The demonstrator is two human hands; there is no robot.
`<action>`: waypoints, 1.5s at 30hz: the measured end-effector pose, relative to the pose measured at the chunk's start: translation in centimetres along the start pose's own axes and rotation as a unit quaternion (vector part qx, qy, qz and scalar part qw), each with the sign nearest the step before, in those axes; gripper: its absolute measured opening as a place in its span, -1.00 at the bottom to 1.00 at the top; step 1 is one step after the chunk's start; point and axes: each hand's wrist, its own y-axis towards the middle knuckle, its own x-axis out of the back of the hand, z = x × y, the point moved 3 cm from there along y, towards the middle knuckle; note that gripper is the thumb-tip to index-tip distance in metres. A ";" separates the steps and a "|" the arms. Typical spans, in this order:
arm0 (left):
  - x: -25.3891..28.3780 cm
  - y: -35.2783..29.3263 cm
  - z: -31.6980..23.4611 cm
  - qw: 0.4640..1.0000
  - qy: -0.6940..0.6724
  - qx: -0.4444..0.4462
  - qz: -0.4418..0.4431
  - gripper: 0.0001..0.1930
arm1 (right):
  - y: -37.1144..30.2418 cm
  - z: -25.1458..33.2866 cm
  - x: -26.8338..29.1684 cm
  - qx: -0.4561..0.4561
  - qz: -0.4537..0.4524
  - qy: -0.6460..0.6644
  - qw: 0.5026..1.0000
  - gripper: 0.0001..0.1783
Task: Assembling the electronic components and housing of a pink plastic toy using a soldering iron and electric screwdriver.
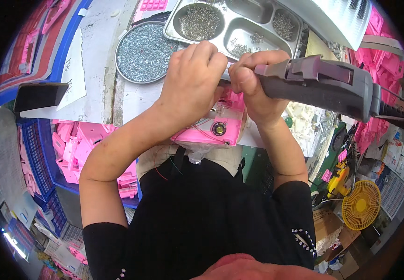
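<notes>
Black phone-like slab [41,97]: nine o'clock from the pink housing [201,134].
Blue crate [45,151]: near nine, holding pink plastic parts [78,144].
Round tray [142,82]: between ten and eleven, full of small silver screws [146,52].
Left hand [193,78]: eleven, over the housing, fingers curled in; fingertips hidden, so cannot tell what they hold.
Housing: at the table's near edge before the torso, bearing thin wires and a round black component [219,129].
Metal tray [230,18]: twelve, small metal pieces in its compartments.
Right hand [257,88]: between one and two, closed around the front end of the grey power tool [318,86].
White small parts [300,116]: three.
Yellow fan [360,205]: four.
</notes>
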 end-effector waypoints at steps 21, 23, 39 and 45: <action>0.5 0.1 -1.5 0.969 0.149 -0.164 0.109 -0.91 | -1.2 3.9 4.6 0.018 -0.065 0.094 0.993 -0.79; 0.3 -0.2 -1.6 0.975 0.136 -0.138 0.112 -0.90 | -1.3 3.9 4.8 0.013 -0.057 0.097 0.994 -0.79; -1.1 -0.7 -0.8 0.993 0.035 -0.090 0.071 -0.91 | -0.6 3.3 5.3 0.084 0.018 0.040 0.995 -0.73; -1.0 -0.7 -0.6 0.992 0.008 -0.111 0.051 -0.86 | 0.5 3.8 5.5 0.058 -0.027 0.037 0.997 -0.75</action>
